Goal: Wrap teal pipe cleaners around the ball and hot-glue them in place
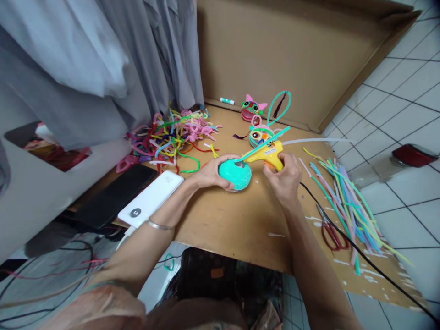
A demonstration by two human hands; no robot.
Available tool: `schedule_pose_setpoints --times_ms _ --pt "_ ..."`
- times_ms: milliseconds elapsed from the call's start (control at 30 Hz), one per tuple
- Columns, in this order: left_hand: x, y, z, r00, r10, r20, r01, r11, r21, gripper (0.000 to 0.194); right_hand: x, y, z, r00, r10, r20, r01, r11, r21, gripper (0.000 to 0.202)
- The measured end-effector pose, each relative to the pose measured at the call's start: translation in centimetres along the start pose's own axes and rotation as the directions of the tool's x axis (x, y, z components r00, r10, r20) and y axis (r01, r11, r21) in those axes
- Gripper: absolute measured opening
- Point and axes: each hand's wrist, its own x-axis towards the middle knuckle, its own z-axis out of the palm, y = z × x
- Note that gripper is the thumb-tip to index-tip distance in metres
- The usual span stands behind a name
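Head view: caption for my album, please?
Left hand cups a round turquoise ball; right hand grips a yellow plastic glue gun.

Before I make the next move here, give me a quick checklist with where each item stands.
1. Ball steadied: ok. The left hand is wrapped around the turquoise ball.
2. Glue gun in grip: ok. The right hand holds the yellow glue gun.
3. Glue stick loaded: ok. A whitish stick juts from the gun's back.
4. Gun hot: cannot tell. Nothing visible shows its heat.
5. Turquoise strip fixed to the ball: cannot tell. Its far end sticks out loose above the gun.
6. Black cord clear of the scissors: not ok. In this view it runs across them.
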Motion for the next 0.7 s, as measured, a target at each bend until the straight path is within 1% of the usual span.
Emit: schedule_pose_setpoints --times_ms 133,300,600,700 --pt "0.00 -0.09 -0.11 0.999 0.034 0.010 -0.034 0.999 0.001 0.091 0.24 0.14 -0.33 1.000 -0.007 0.020 0.007 1.000 0.016 0.020" --pt "0.00 -0.18 -0.20 1.000 0.008 0.012 -0.008 1.000 -0.027 0.093 0.56 0.57 -0.56 0.999 -0.021 0.027 0.020 0.999 0.029 0.018" --pt "-0.09 0.13 -0.22 1.000 -0.018 0.022 0.018 0.999 -0.030 0.094 0.48 0.60 -0.25 0.998 -0.058 -0.028 0.060 0.993 0.101 0.016" --pt "-0.04 0.00 -0.21 1.000 0.002 0.028 -0.002 1.000 -0.016 0.095 0.39 0.58 -0.06 0.996 -0.070 -0.047 0.074 0.993 0.093 0.016"
